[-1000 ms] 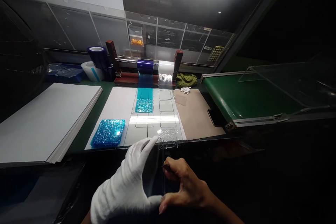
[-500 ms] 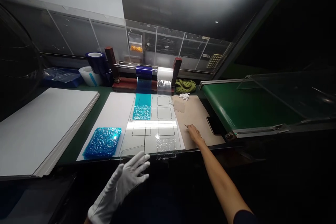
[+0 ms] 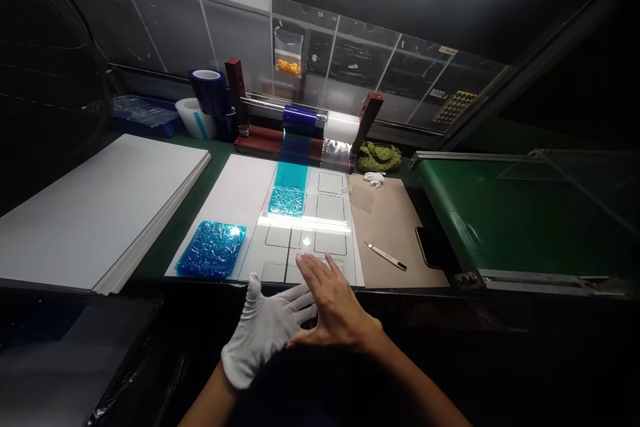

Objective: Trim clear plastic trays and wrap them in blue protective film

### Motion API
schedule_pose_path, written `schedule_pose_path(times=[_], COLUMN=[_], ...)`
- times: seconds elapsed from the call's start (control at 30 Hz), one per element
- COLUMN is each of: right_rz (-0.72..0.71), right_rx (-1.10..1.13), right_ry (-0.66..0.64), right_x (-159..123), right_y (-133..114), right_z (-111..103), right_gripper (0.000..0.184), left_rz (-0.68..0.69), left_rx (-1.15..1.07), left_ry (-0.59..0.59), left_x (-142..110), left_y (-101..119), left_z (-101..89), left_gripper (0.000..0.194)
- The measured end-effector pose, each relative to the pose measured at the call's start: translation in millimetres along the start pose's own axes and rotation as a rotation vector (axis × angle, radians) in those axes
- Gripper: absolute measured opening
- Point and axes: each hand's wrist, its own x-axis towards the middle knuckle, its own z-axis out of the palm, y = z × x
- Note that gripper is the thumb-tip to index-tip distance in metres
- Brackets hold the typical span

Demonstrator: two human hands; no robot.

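Note:
My left hand point(image 3: 275, 323), in a white glove, is raised before the table's front edge, thumb up and fingers stretched out. Bare and open, my right hand point(image 3: 337, 307) overlaps the glove's fingertips from the right, its thumb apart from its fingers. Just above the glove, the faint edge of a clear sheet point(image 3: 279, 271) shows; I cannot tell whether it is held. A slim cream-handled craft knife point(image 3: 385, 256) lies on the brown board point(image 3: 400, 220). Behind my hands is the mat with drawn rectangles point(image 3: 330, 215), partly covered by bubbly turquoise film point(image 3: 287, 201).
A stack of blue film pieces point(image 3: 212, 249) lies left of the mat, beside a white sheet stack point(image 3: 100, 213). Behind stands a roll holder point(image 3: 367, 121) with blue and clear film. A phone point(image 3: 431, 247) and a green conveyor belt point(image 3: 465, 213) are at the right.
My right hand has let go of the craft knife on the brown board and moved left to the gloved hand. My left hand has shifted slightly right. The camera view has shifted too.

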Motion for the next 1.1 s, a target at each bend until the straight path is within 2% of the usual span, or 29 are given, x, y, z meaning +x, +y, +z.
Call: schedule_pose_path(times=[0.13,0.27,0.37,0.47,0.57,0.67,0.8,1.1], right_rz=[-0.006,0.022,0.087,0.186,0.244,0.24,0.204,0.152], right_rx=[-0.005,-0.029,-0.097,-0.234,-0.361,-0.424,-0.438,-0.383], right_ry=[-0.046,-0.03,0.018,0.067,0.048,-0.005,-0.053,-0.126], right_x=[5.2,4.8,7.2,12.7,18.2,21.4,23.3,33.1], right_y=[7.5,28.8,63.4,111.1,153.8,179.3,192.4,202.7], right_z=[9.5,12.0,12.7,16.4,23.1,31.4,42.1,55.7], right_gripper=[0.114,0.112,0.109,0.102,0.101,0.1,0.101,0.106], left_rz=[0.018,0.021,0.015,-0.007,-0.049,-0.051,-0.04,-0.011], left_rx=[0.017,-0.022,-0.09,-0.129,-0.111,-0.109,-0.131,-0.14], left_ry=[-0.066,-0.019,0.068,0.081,0.065,0.091,0.106,0.182], left_x=[17.6,31.2,32.4,23.0,8.2,-1.4,1.4,16.3], left_y=[-1.0,-1.1,0.7,2.4,0.1,-7.0,-16.0,-21.1], left_z=[0.9,-7.7,-25.6,-50.3,-71.1,-82.3,-86.7,-87.6], left_gripper=[0.101,0.096,0.091,0.088,0.078,0.073,0.073,0.071])
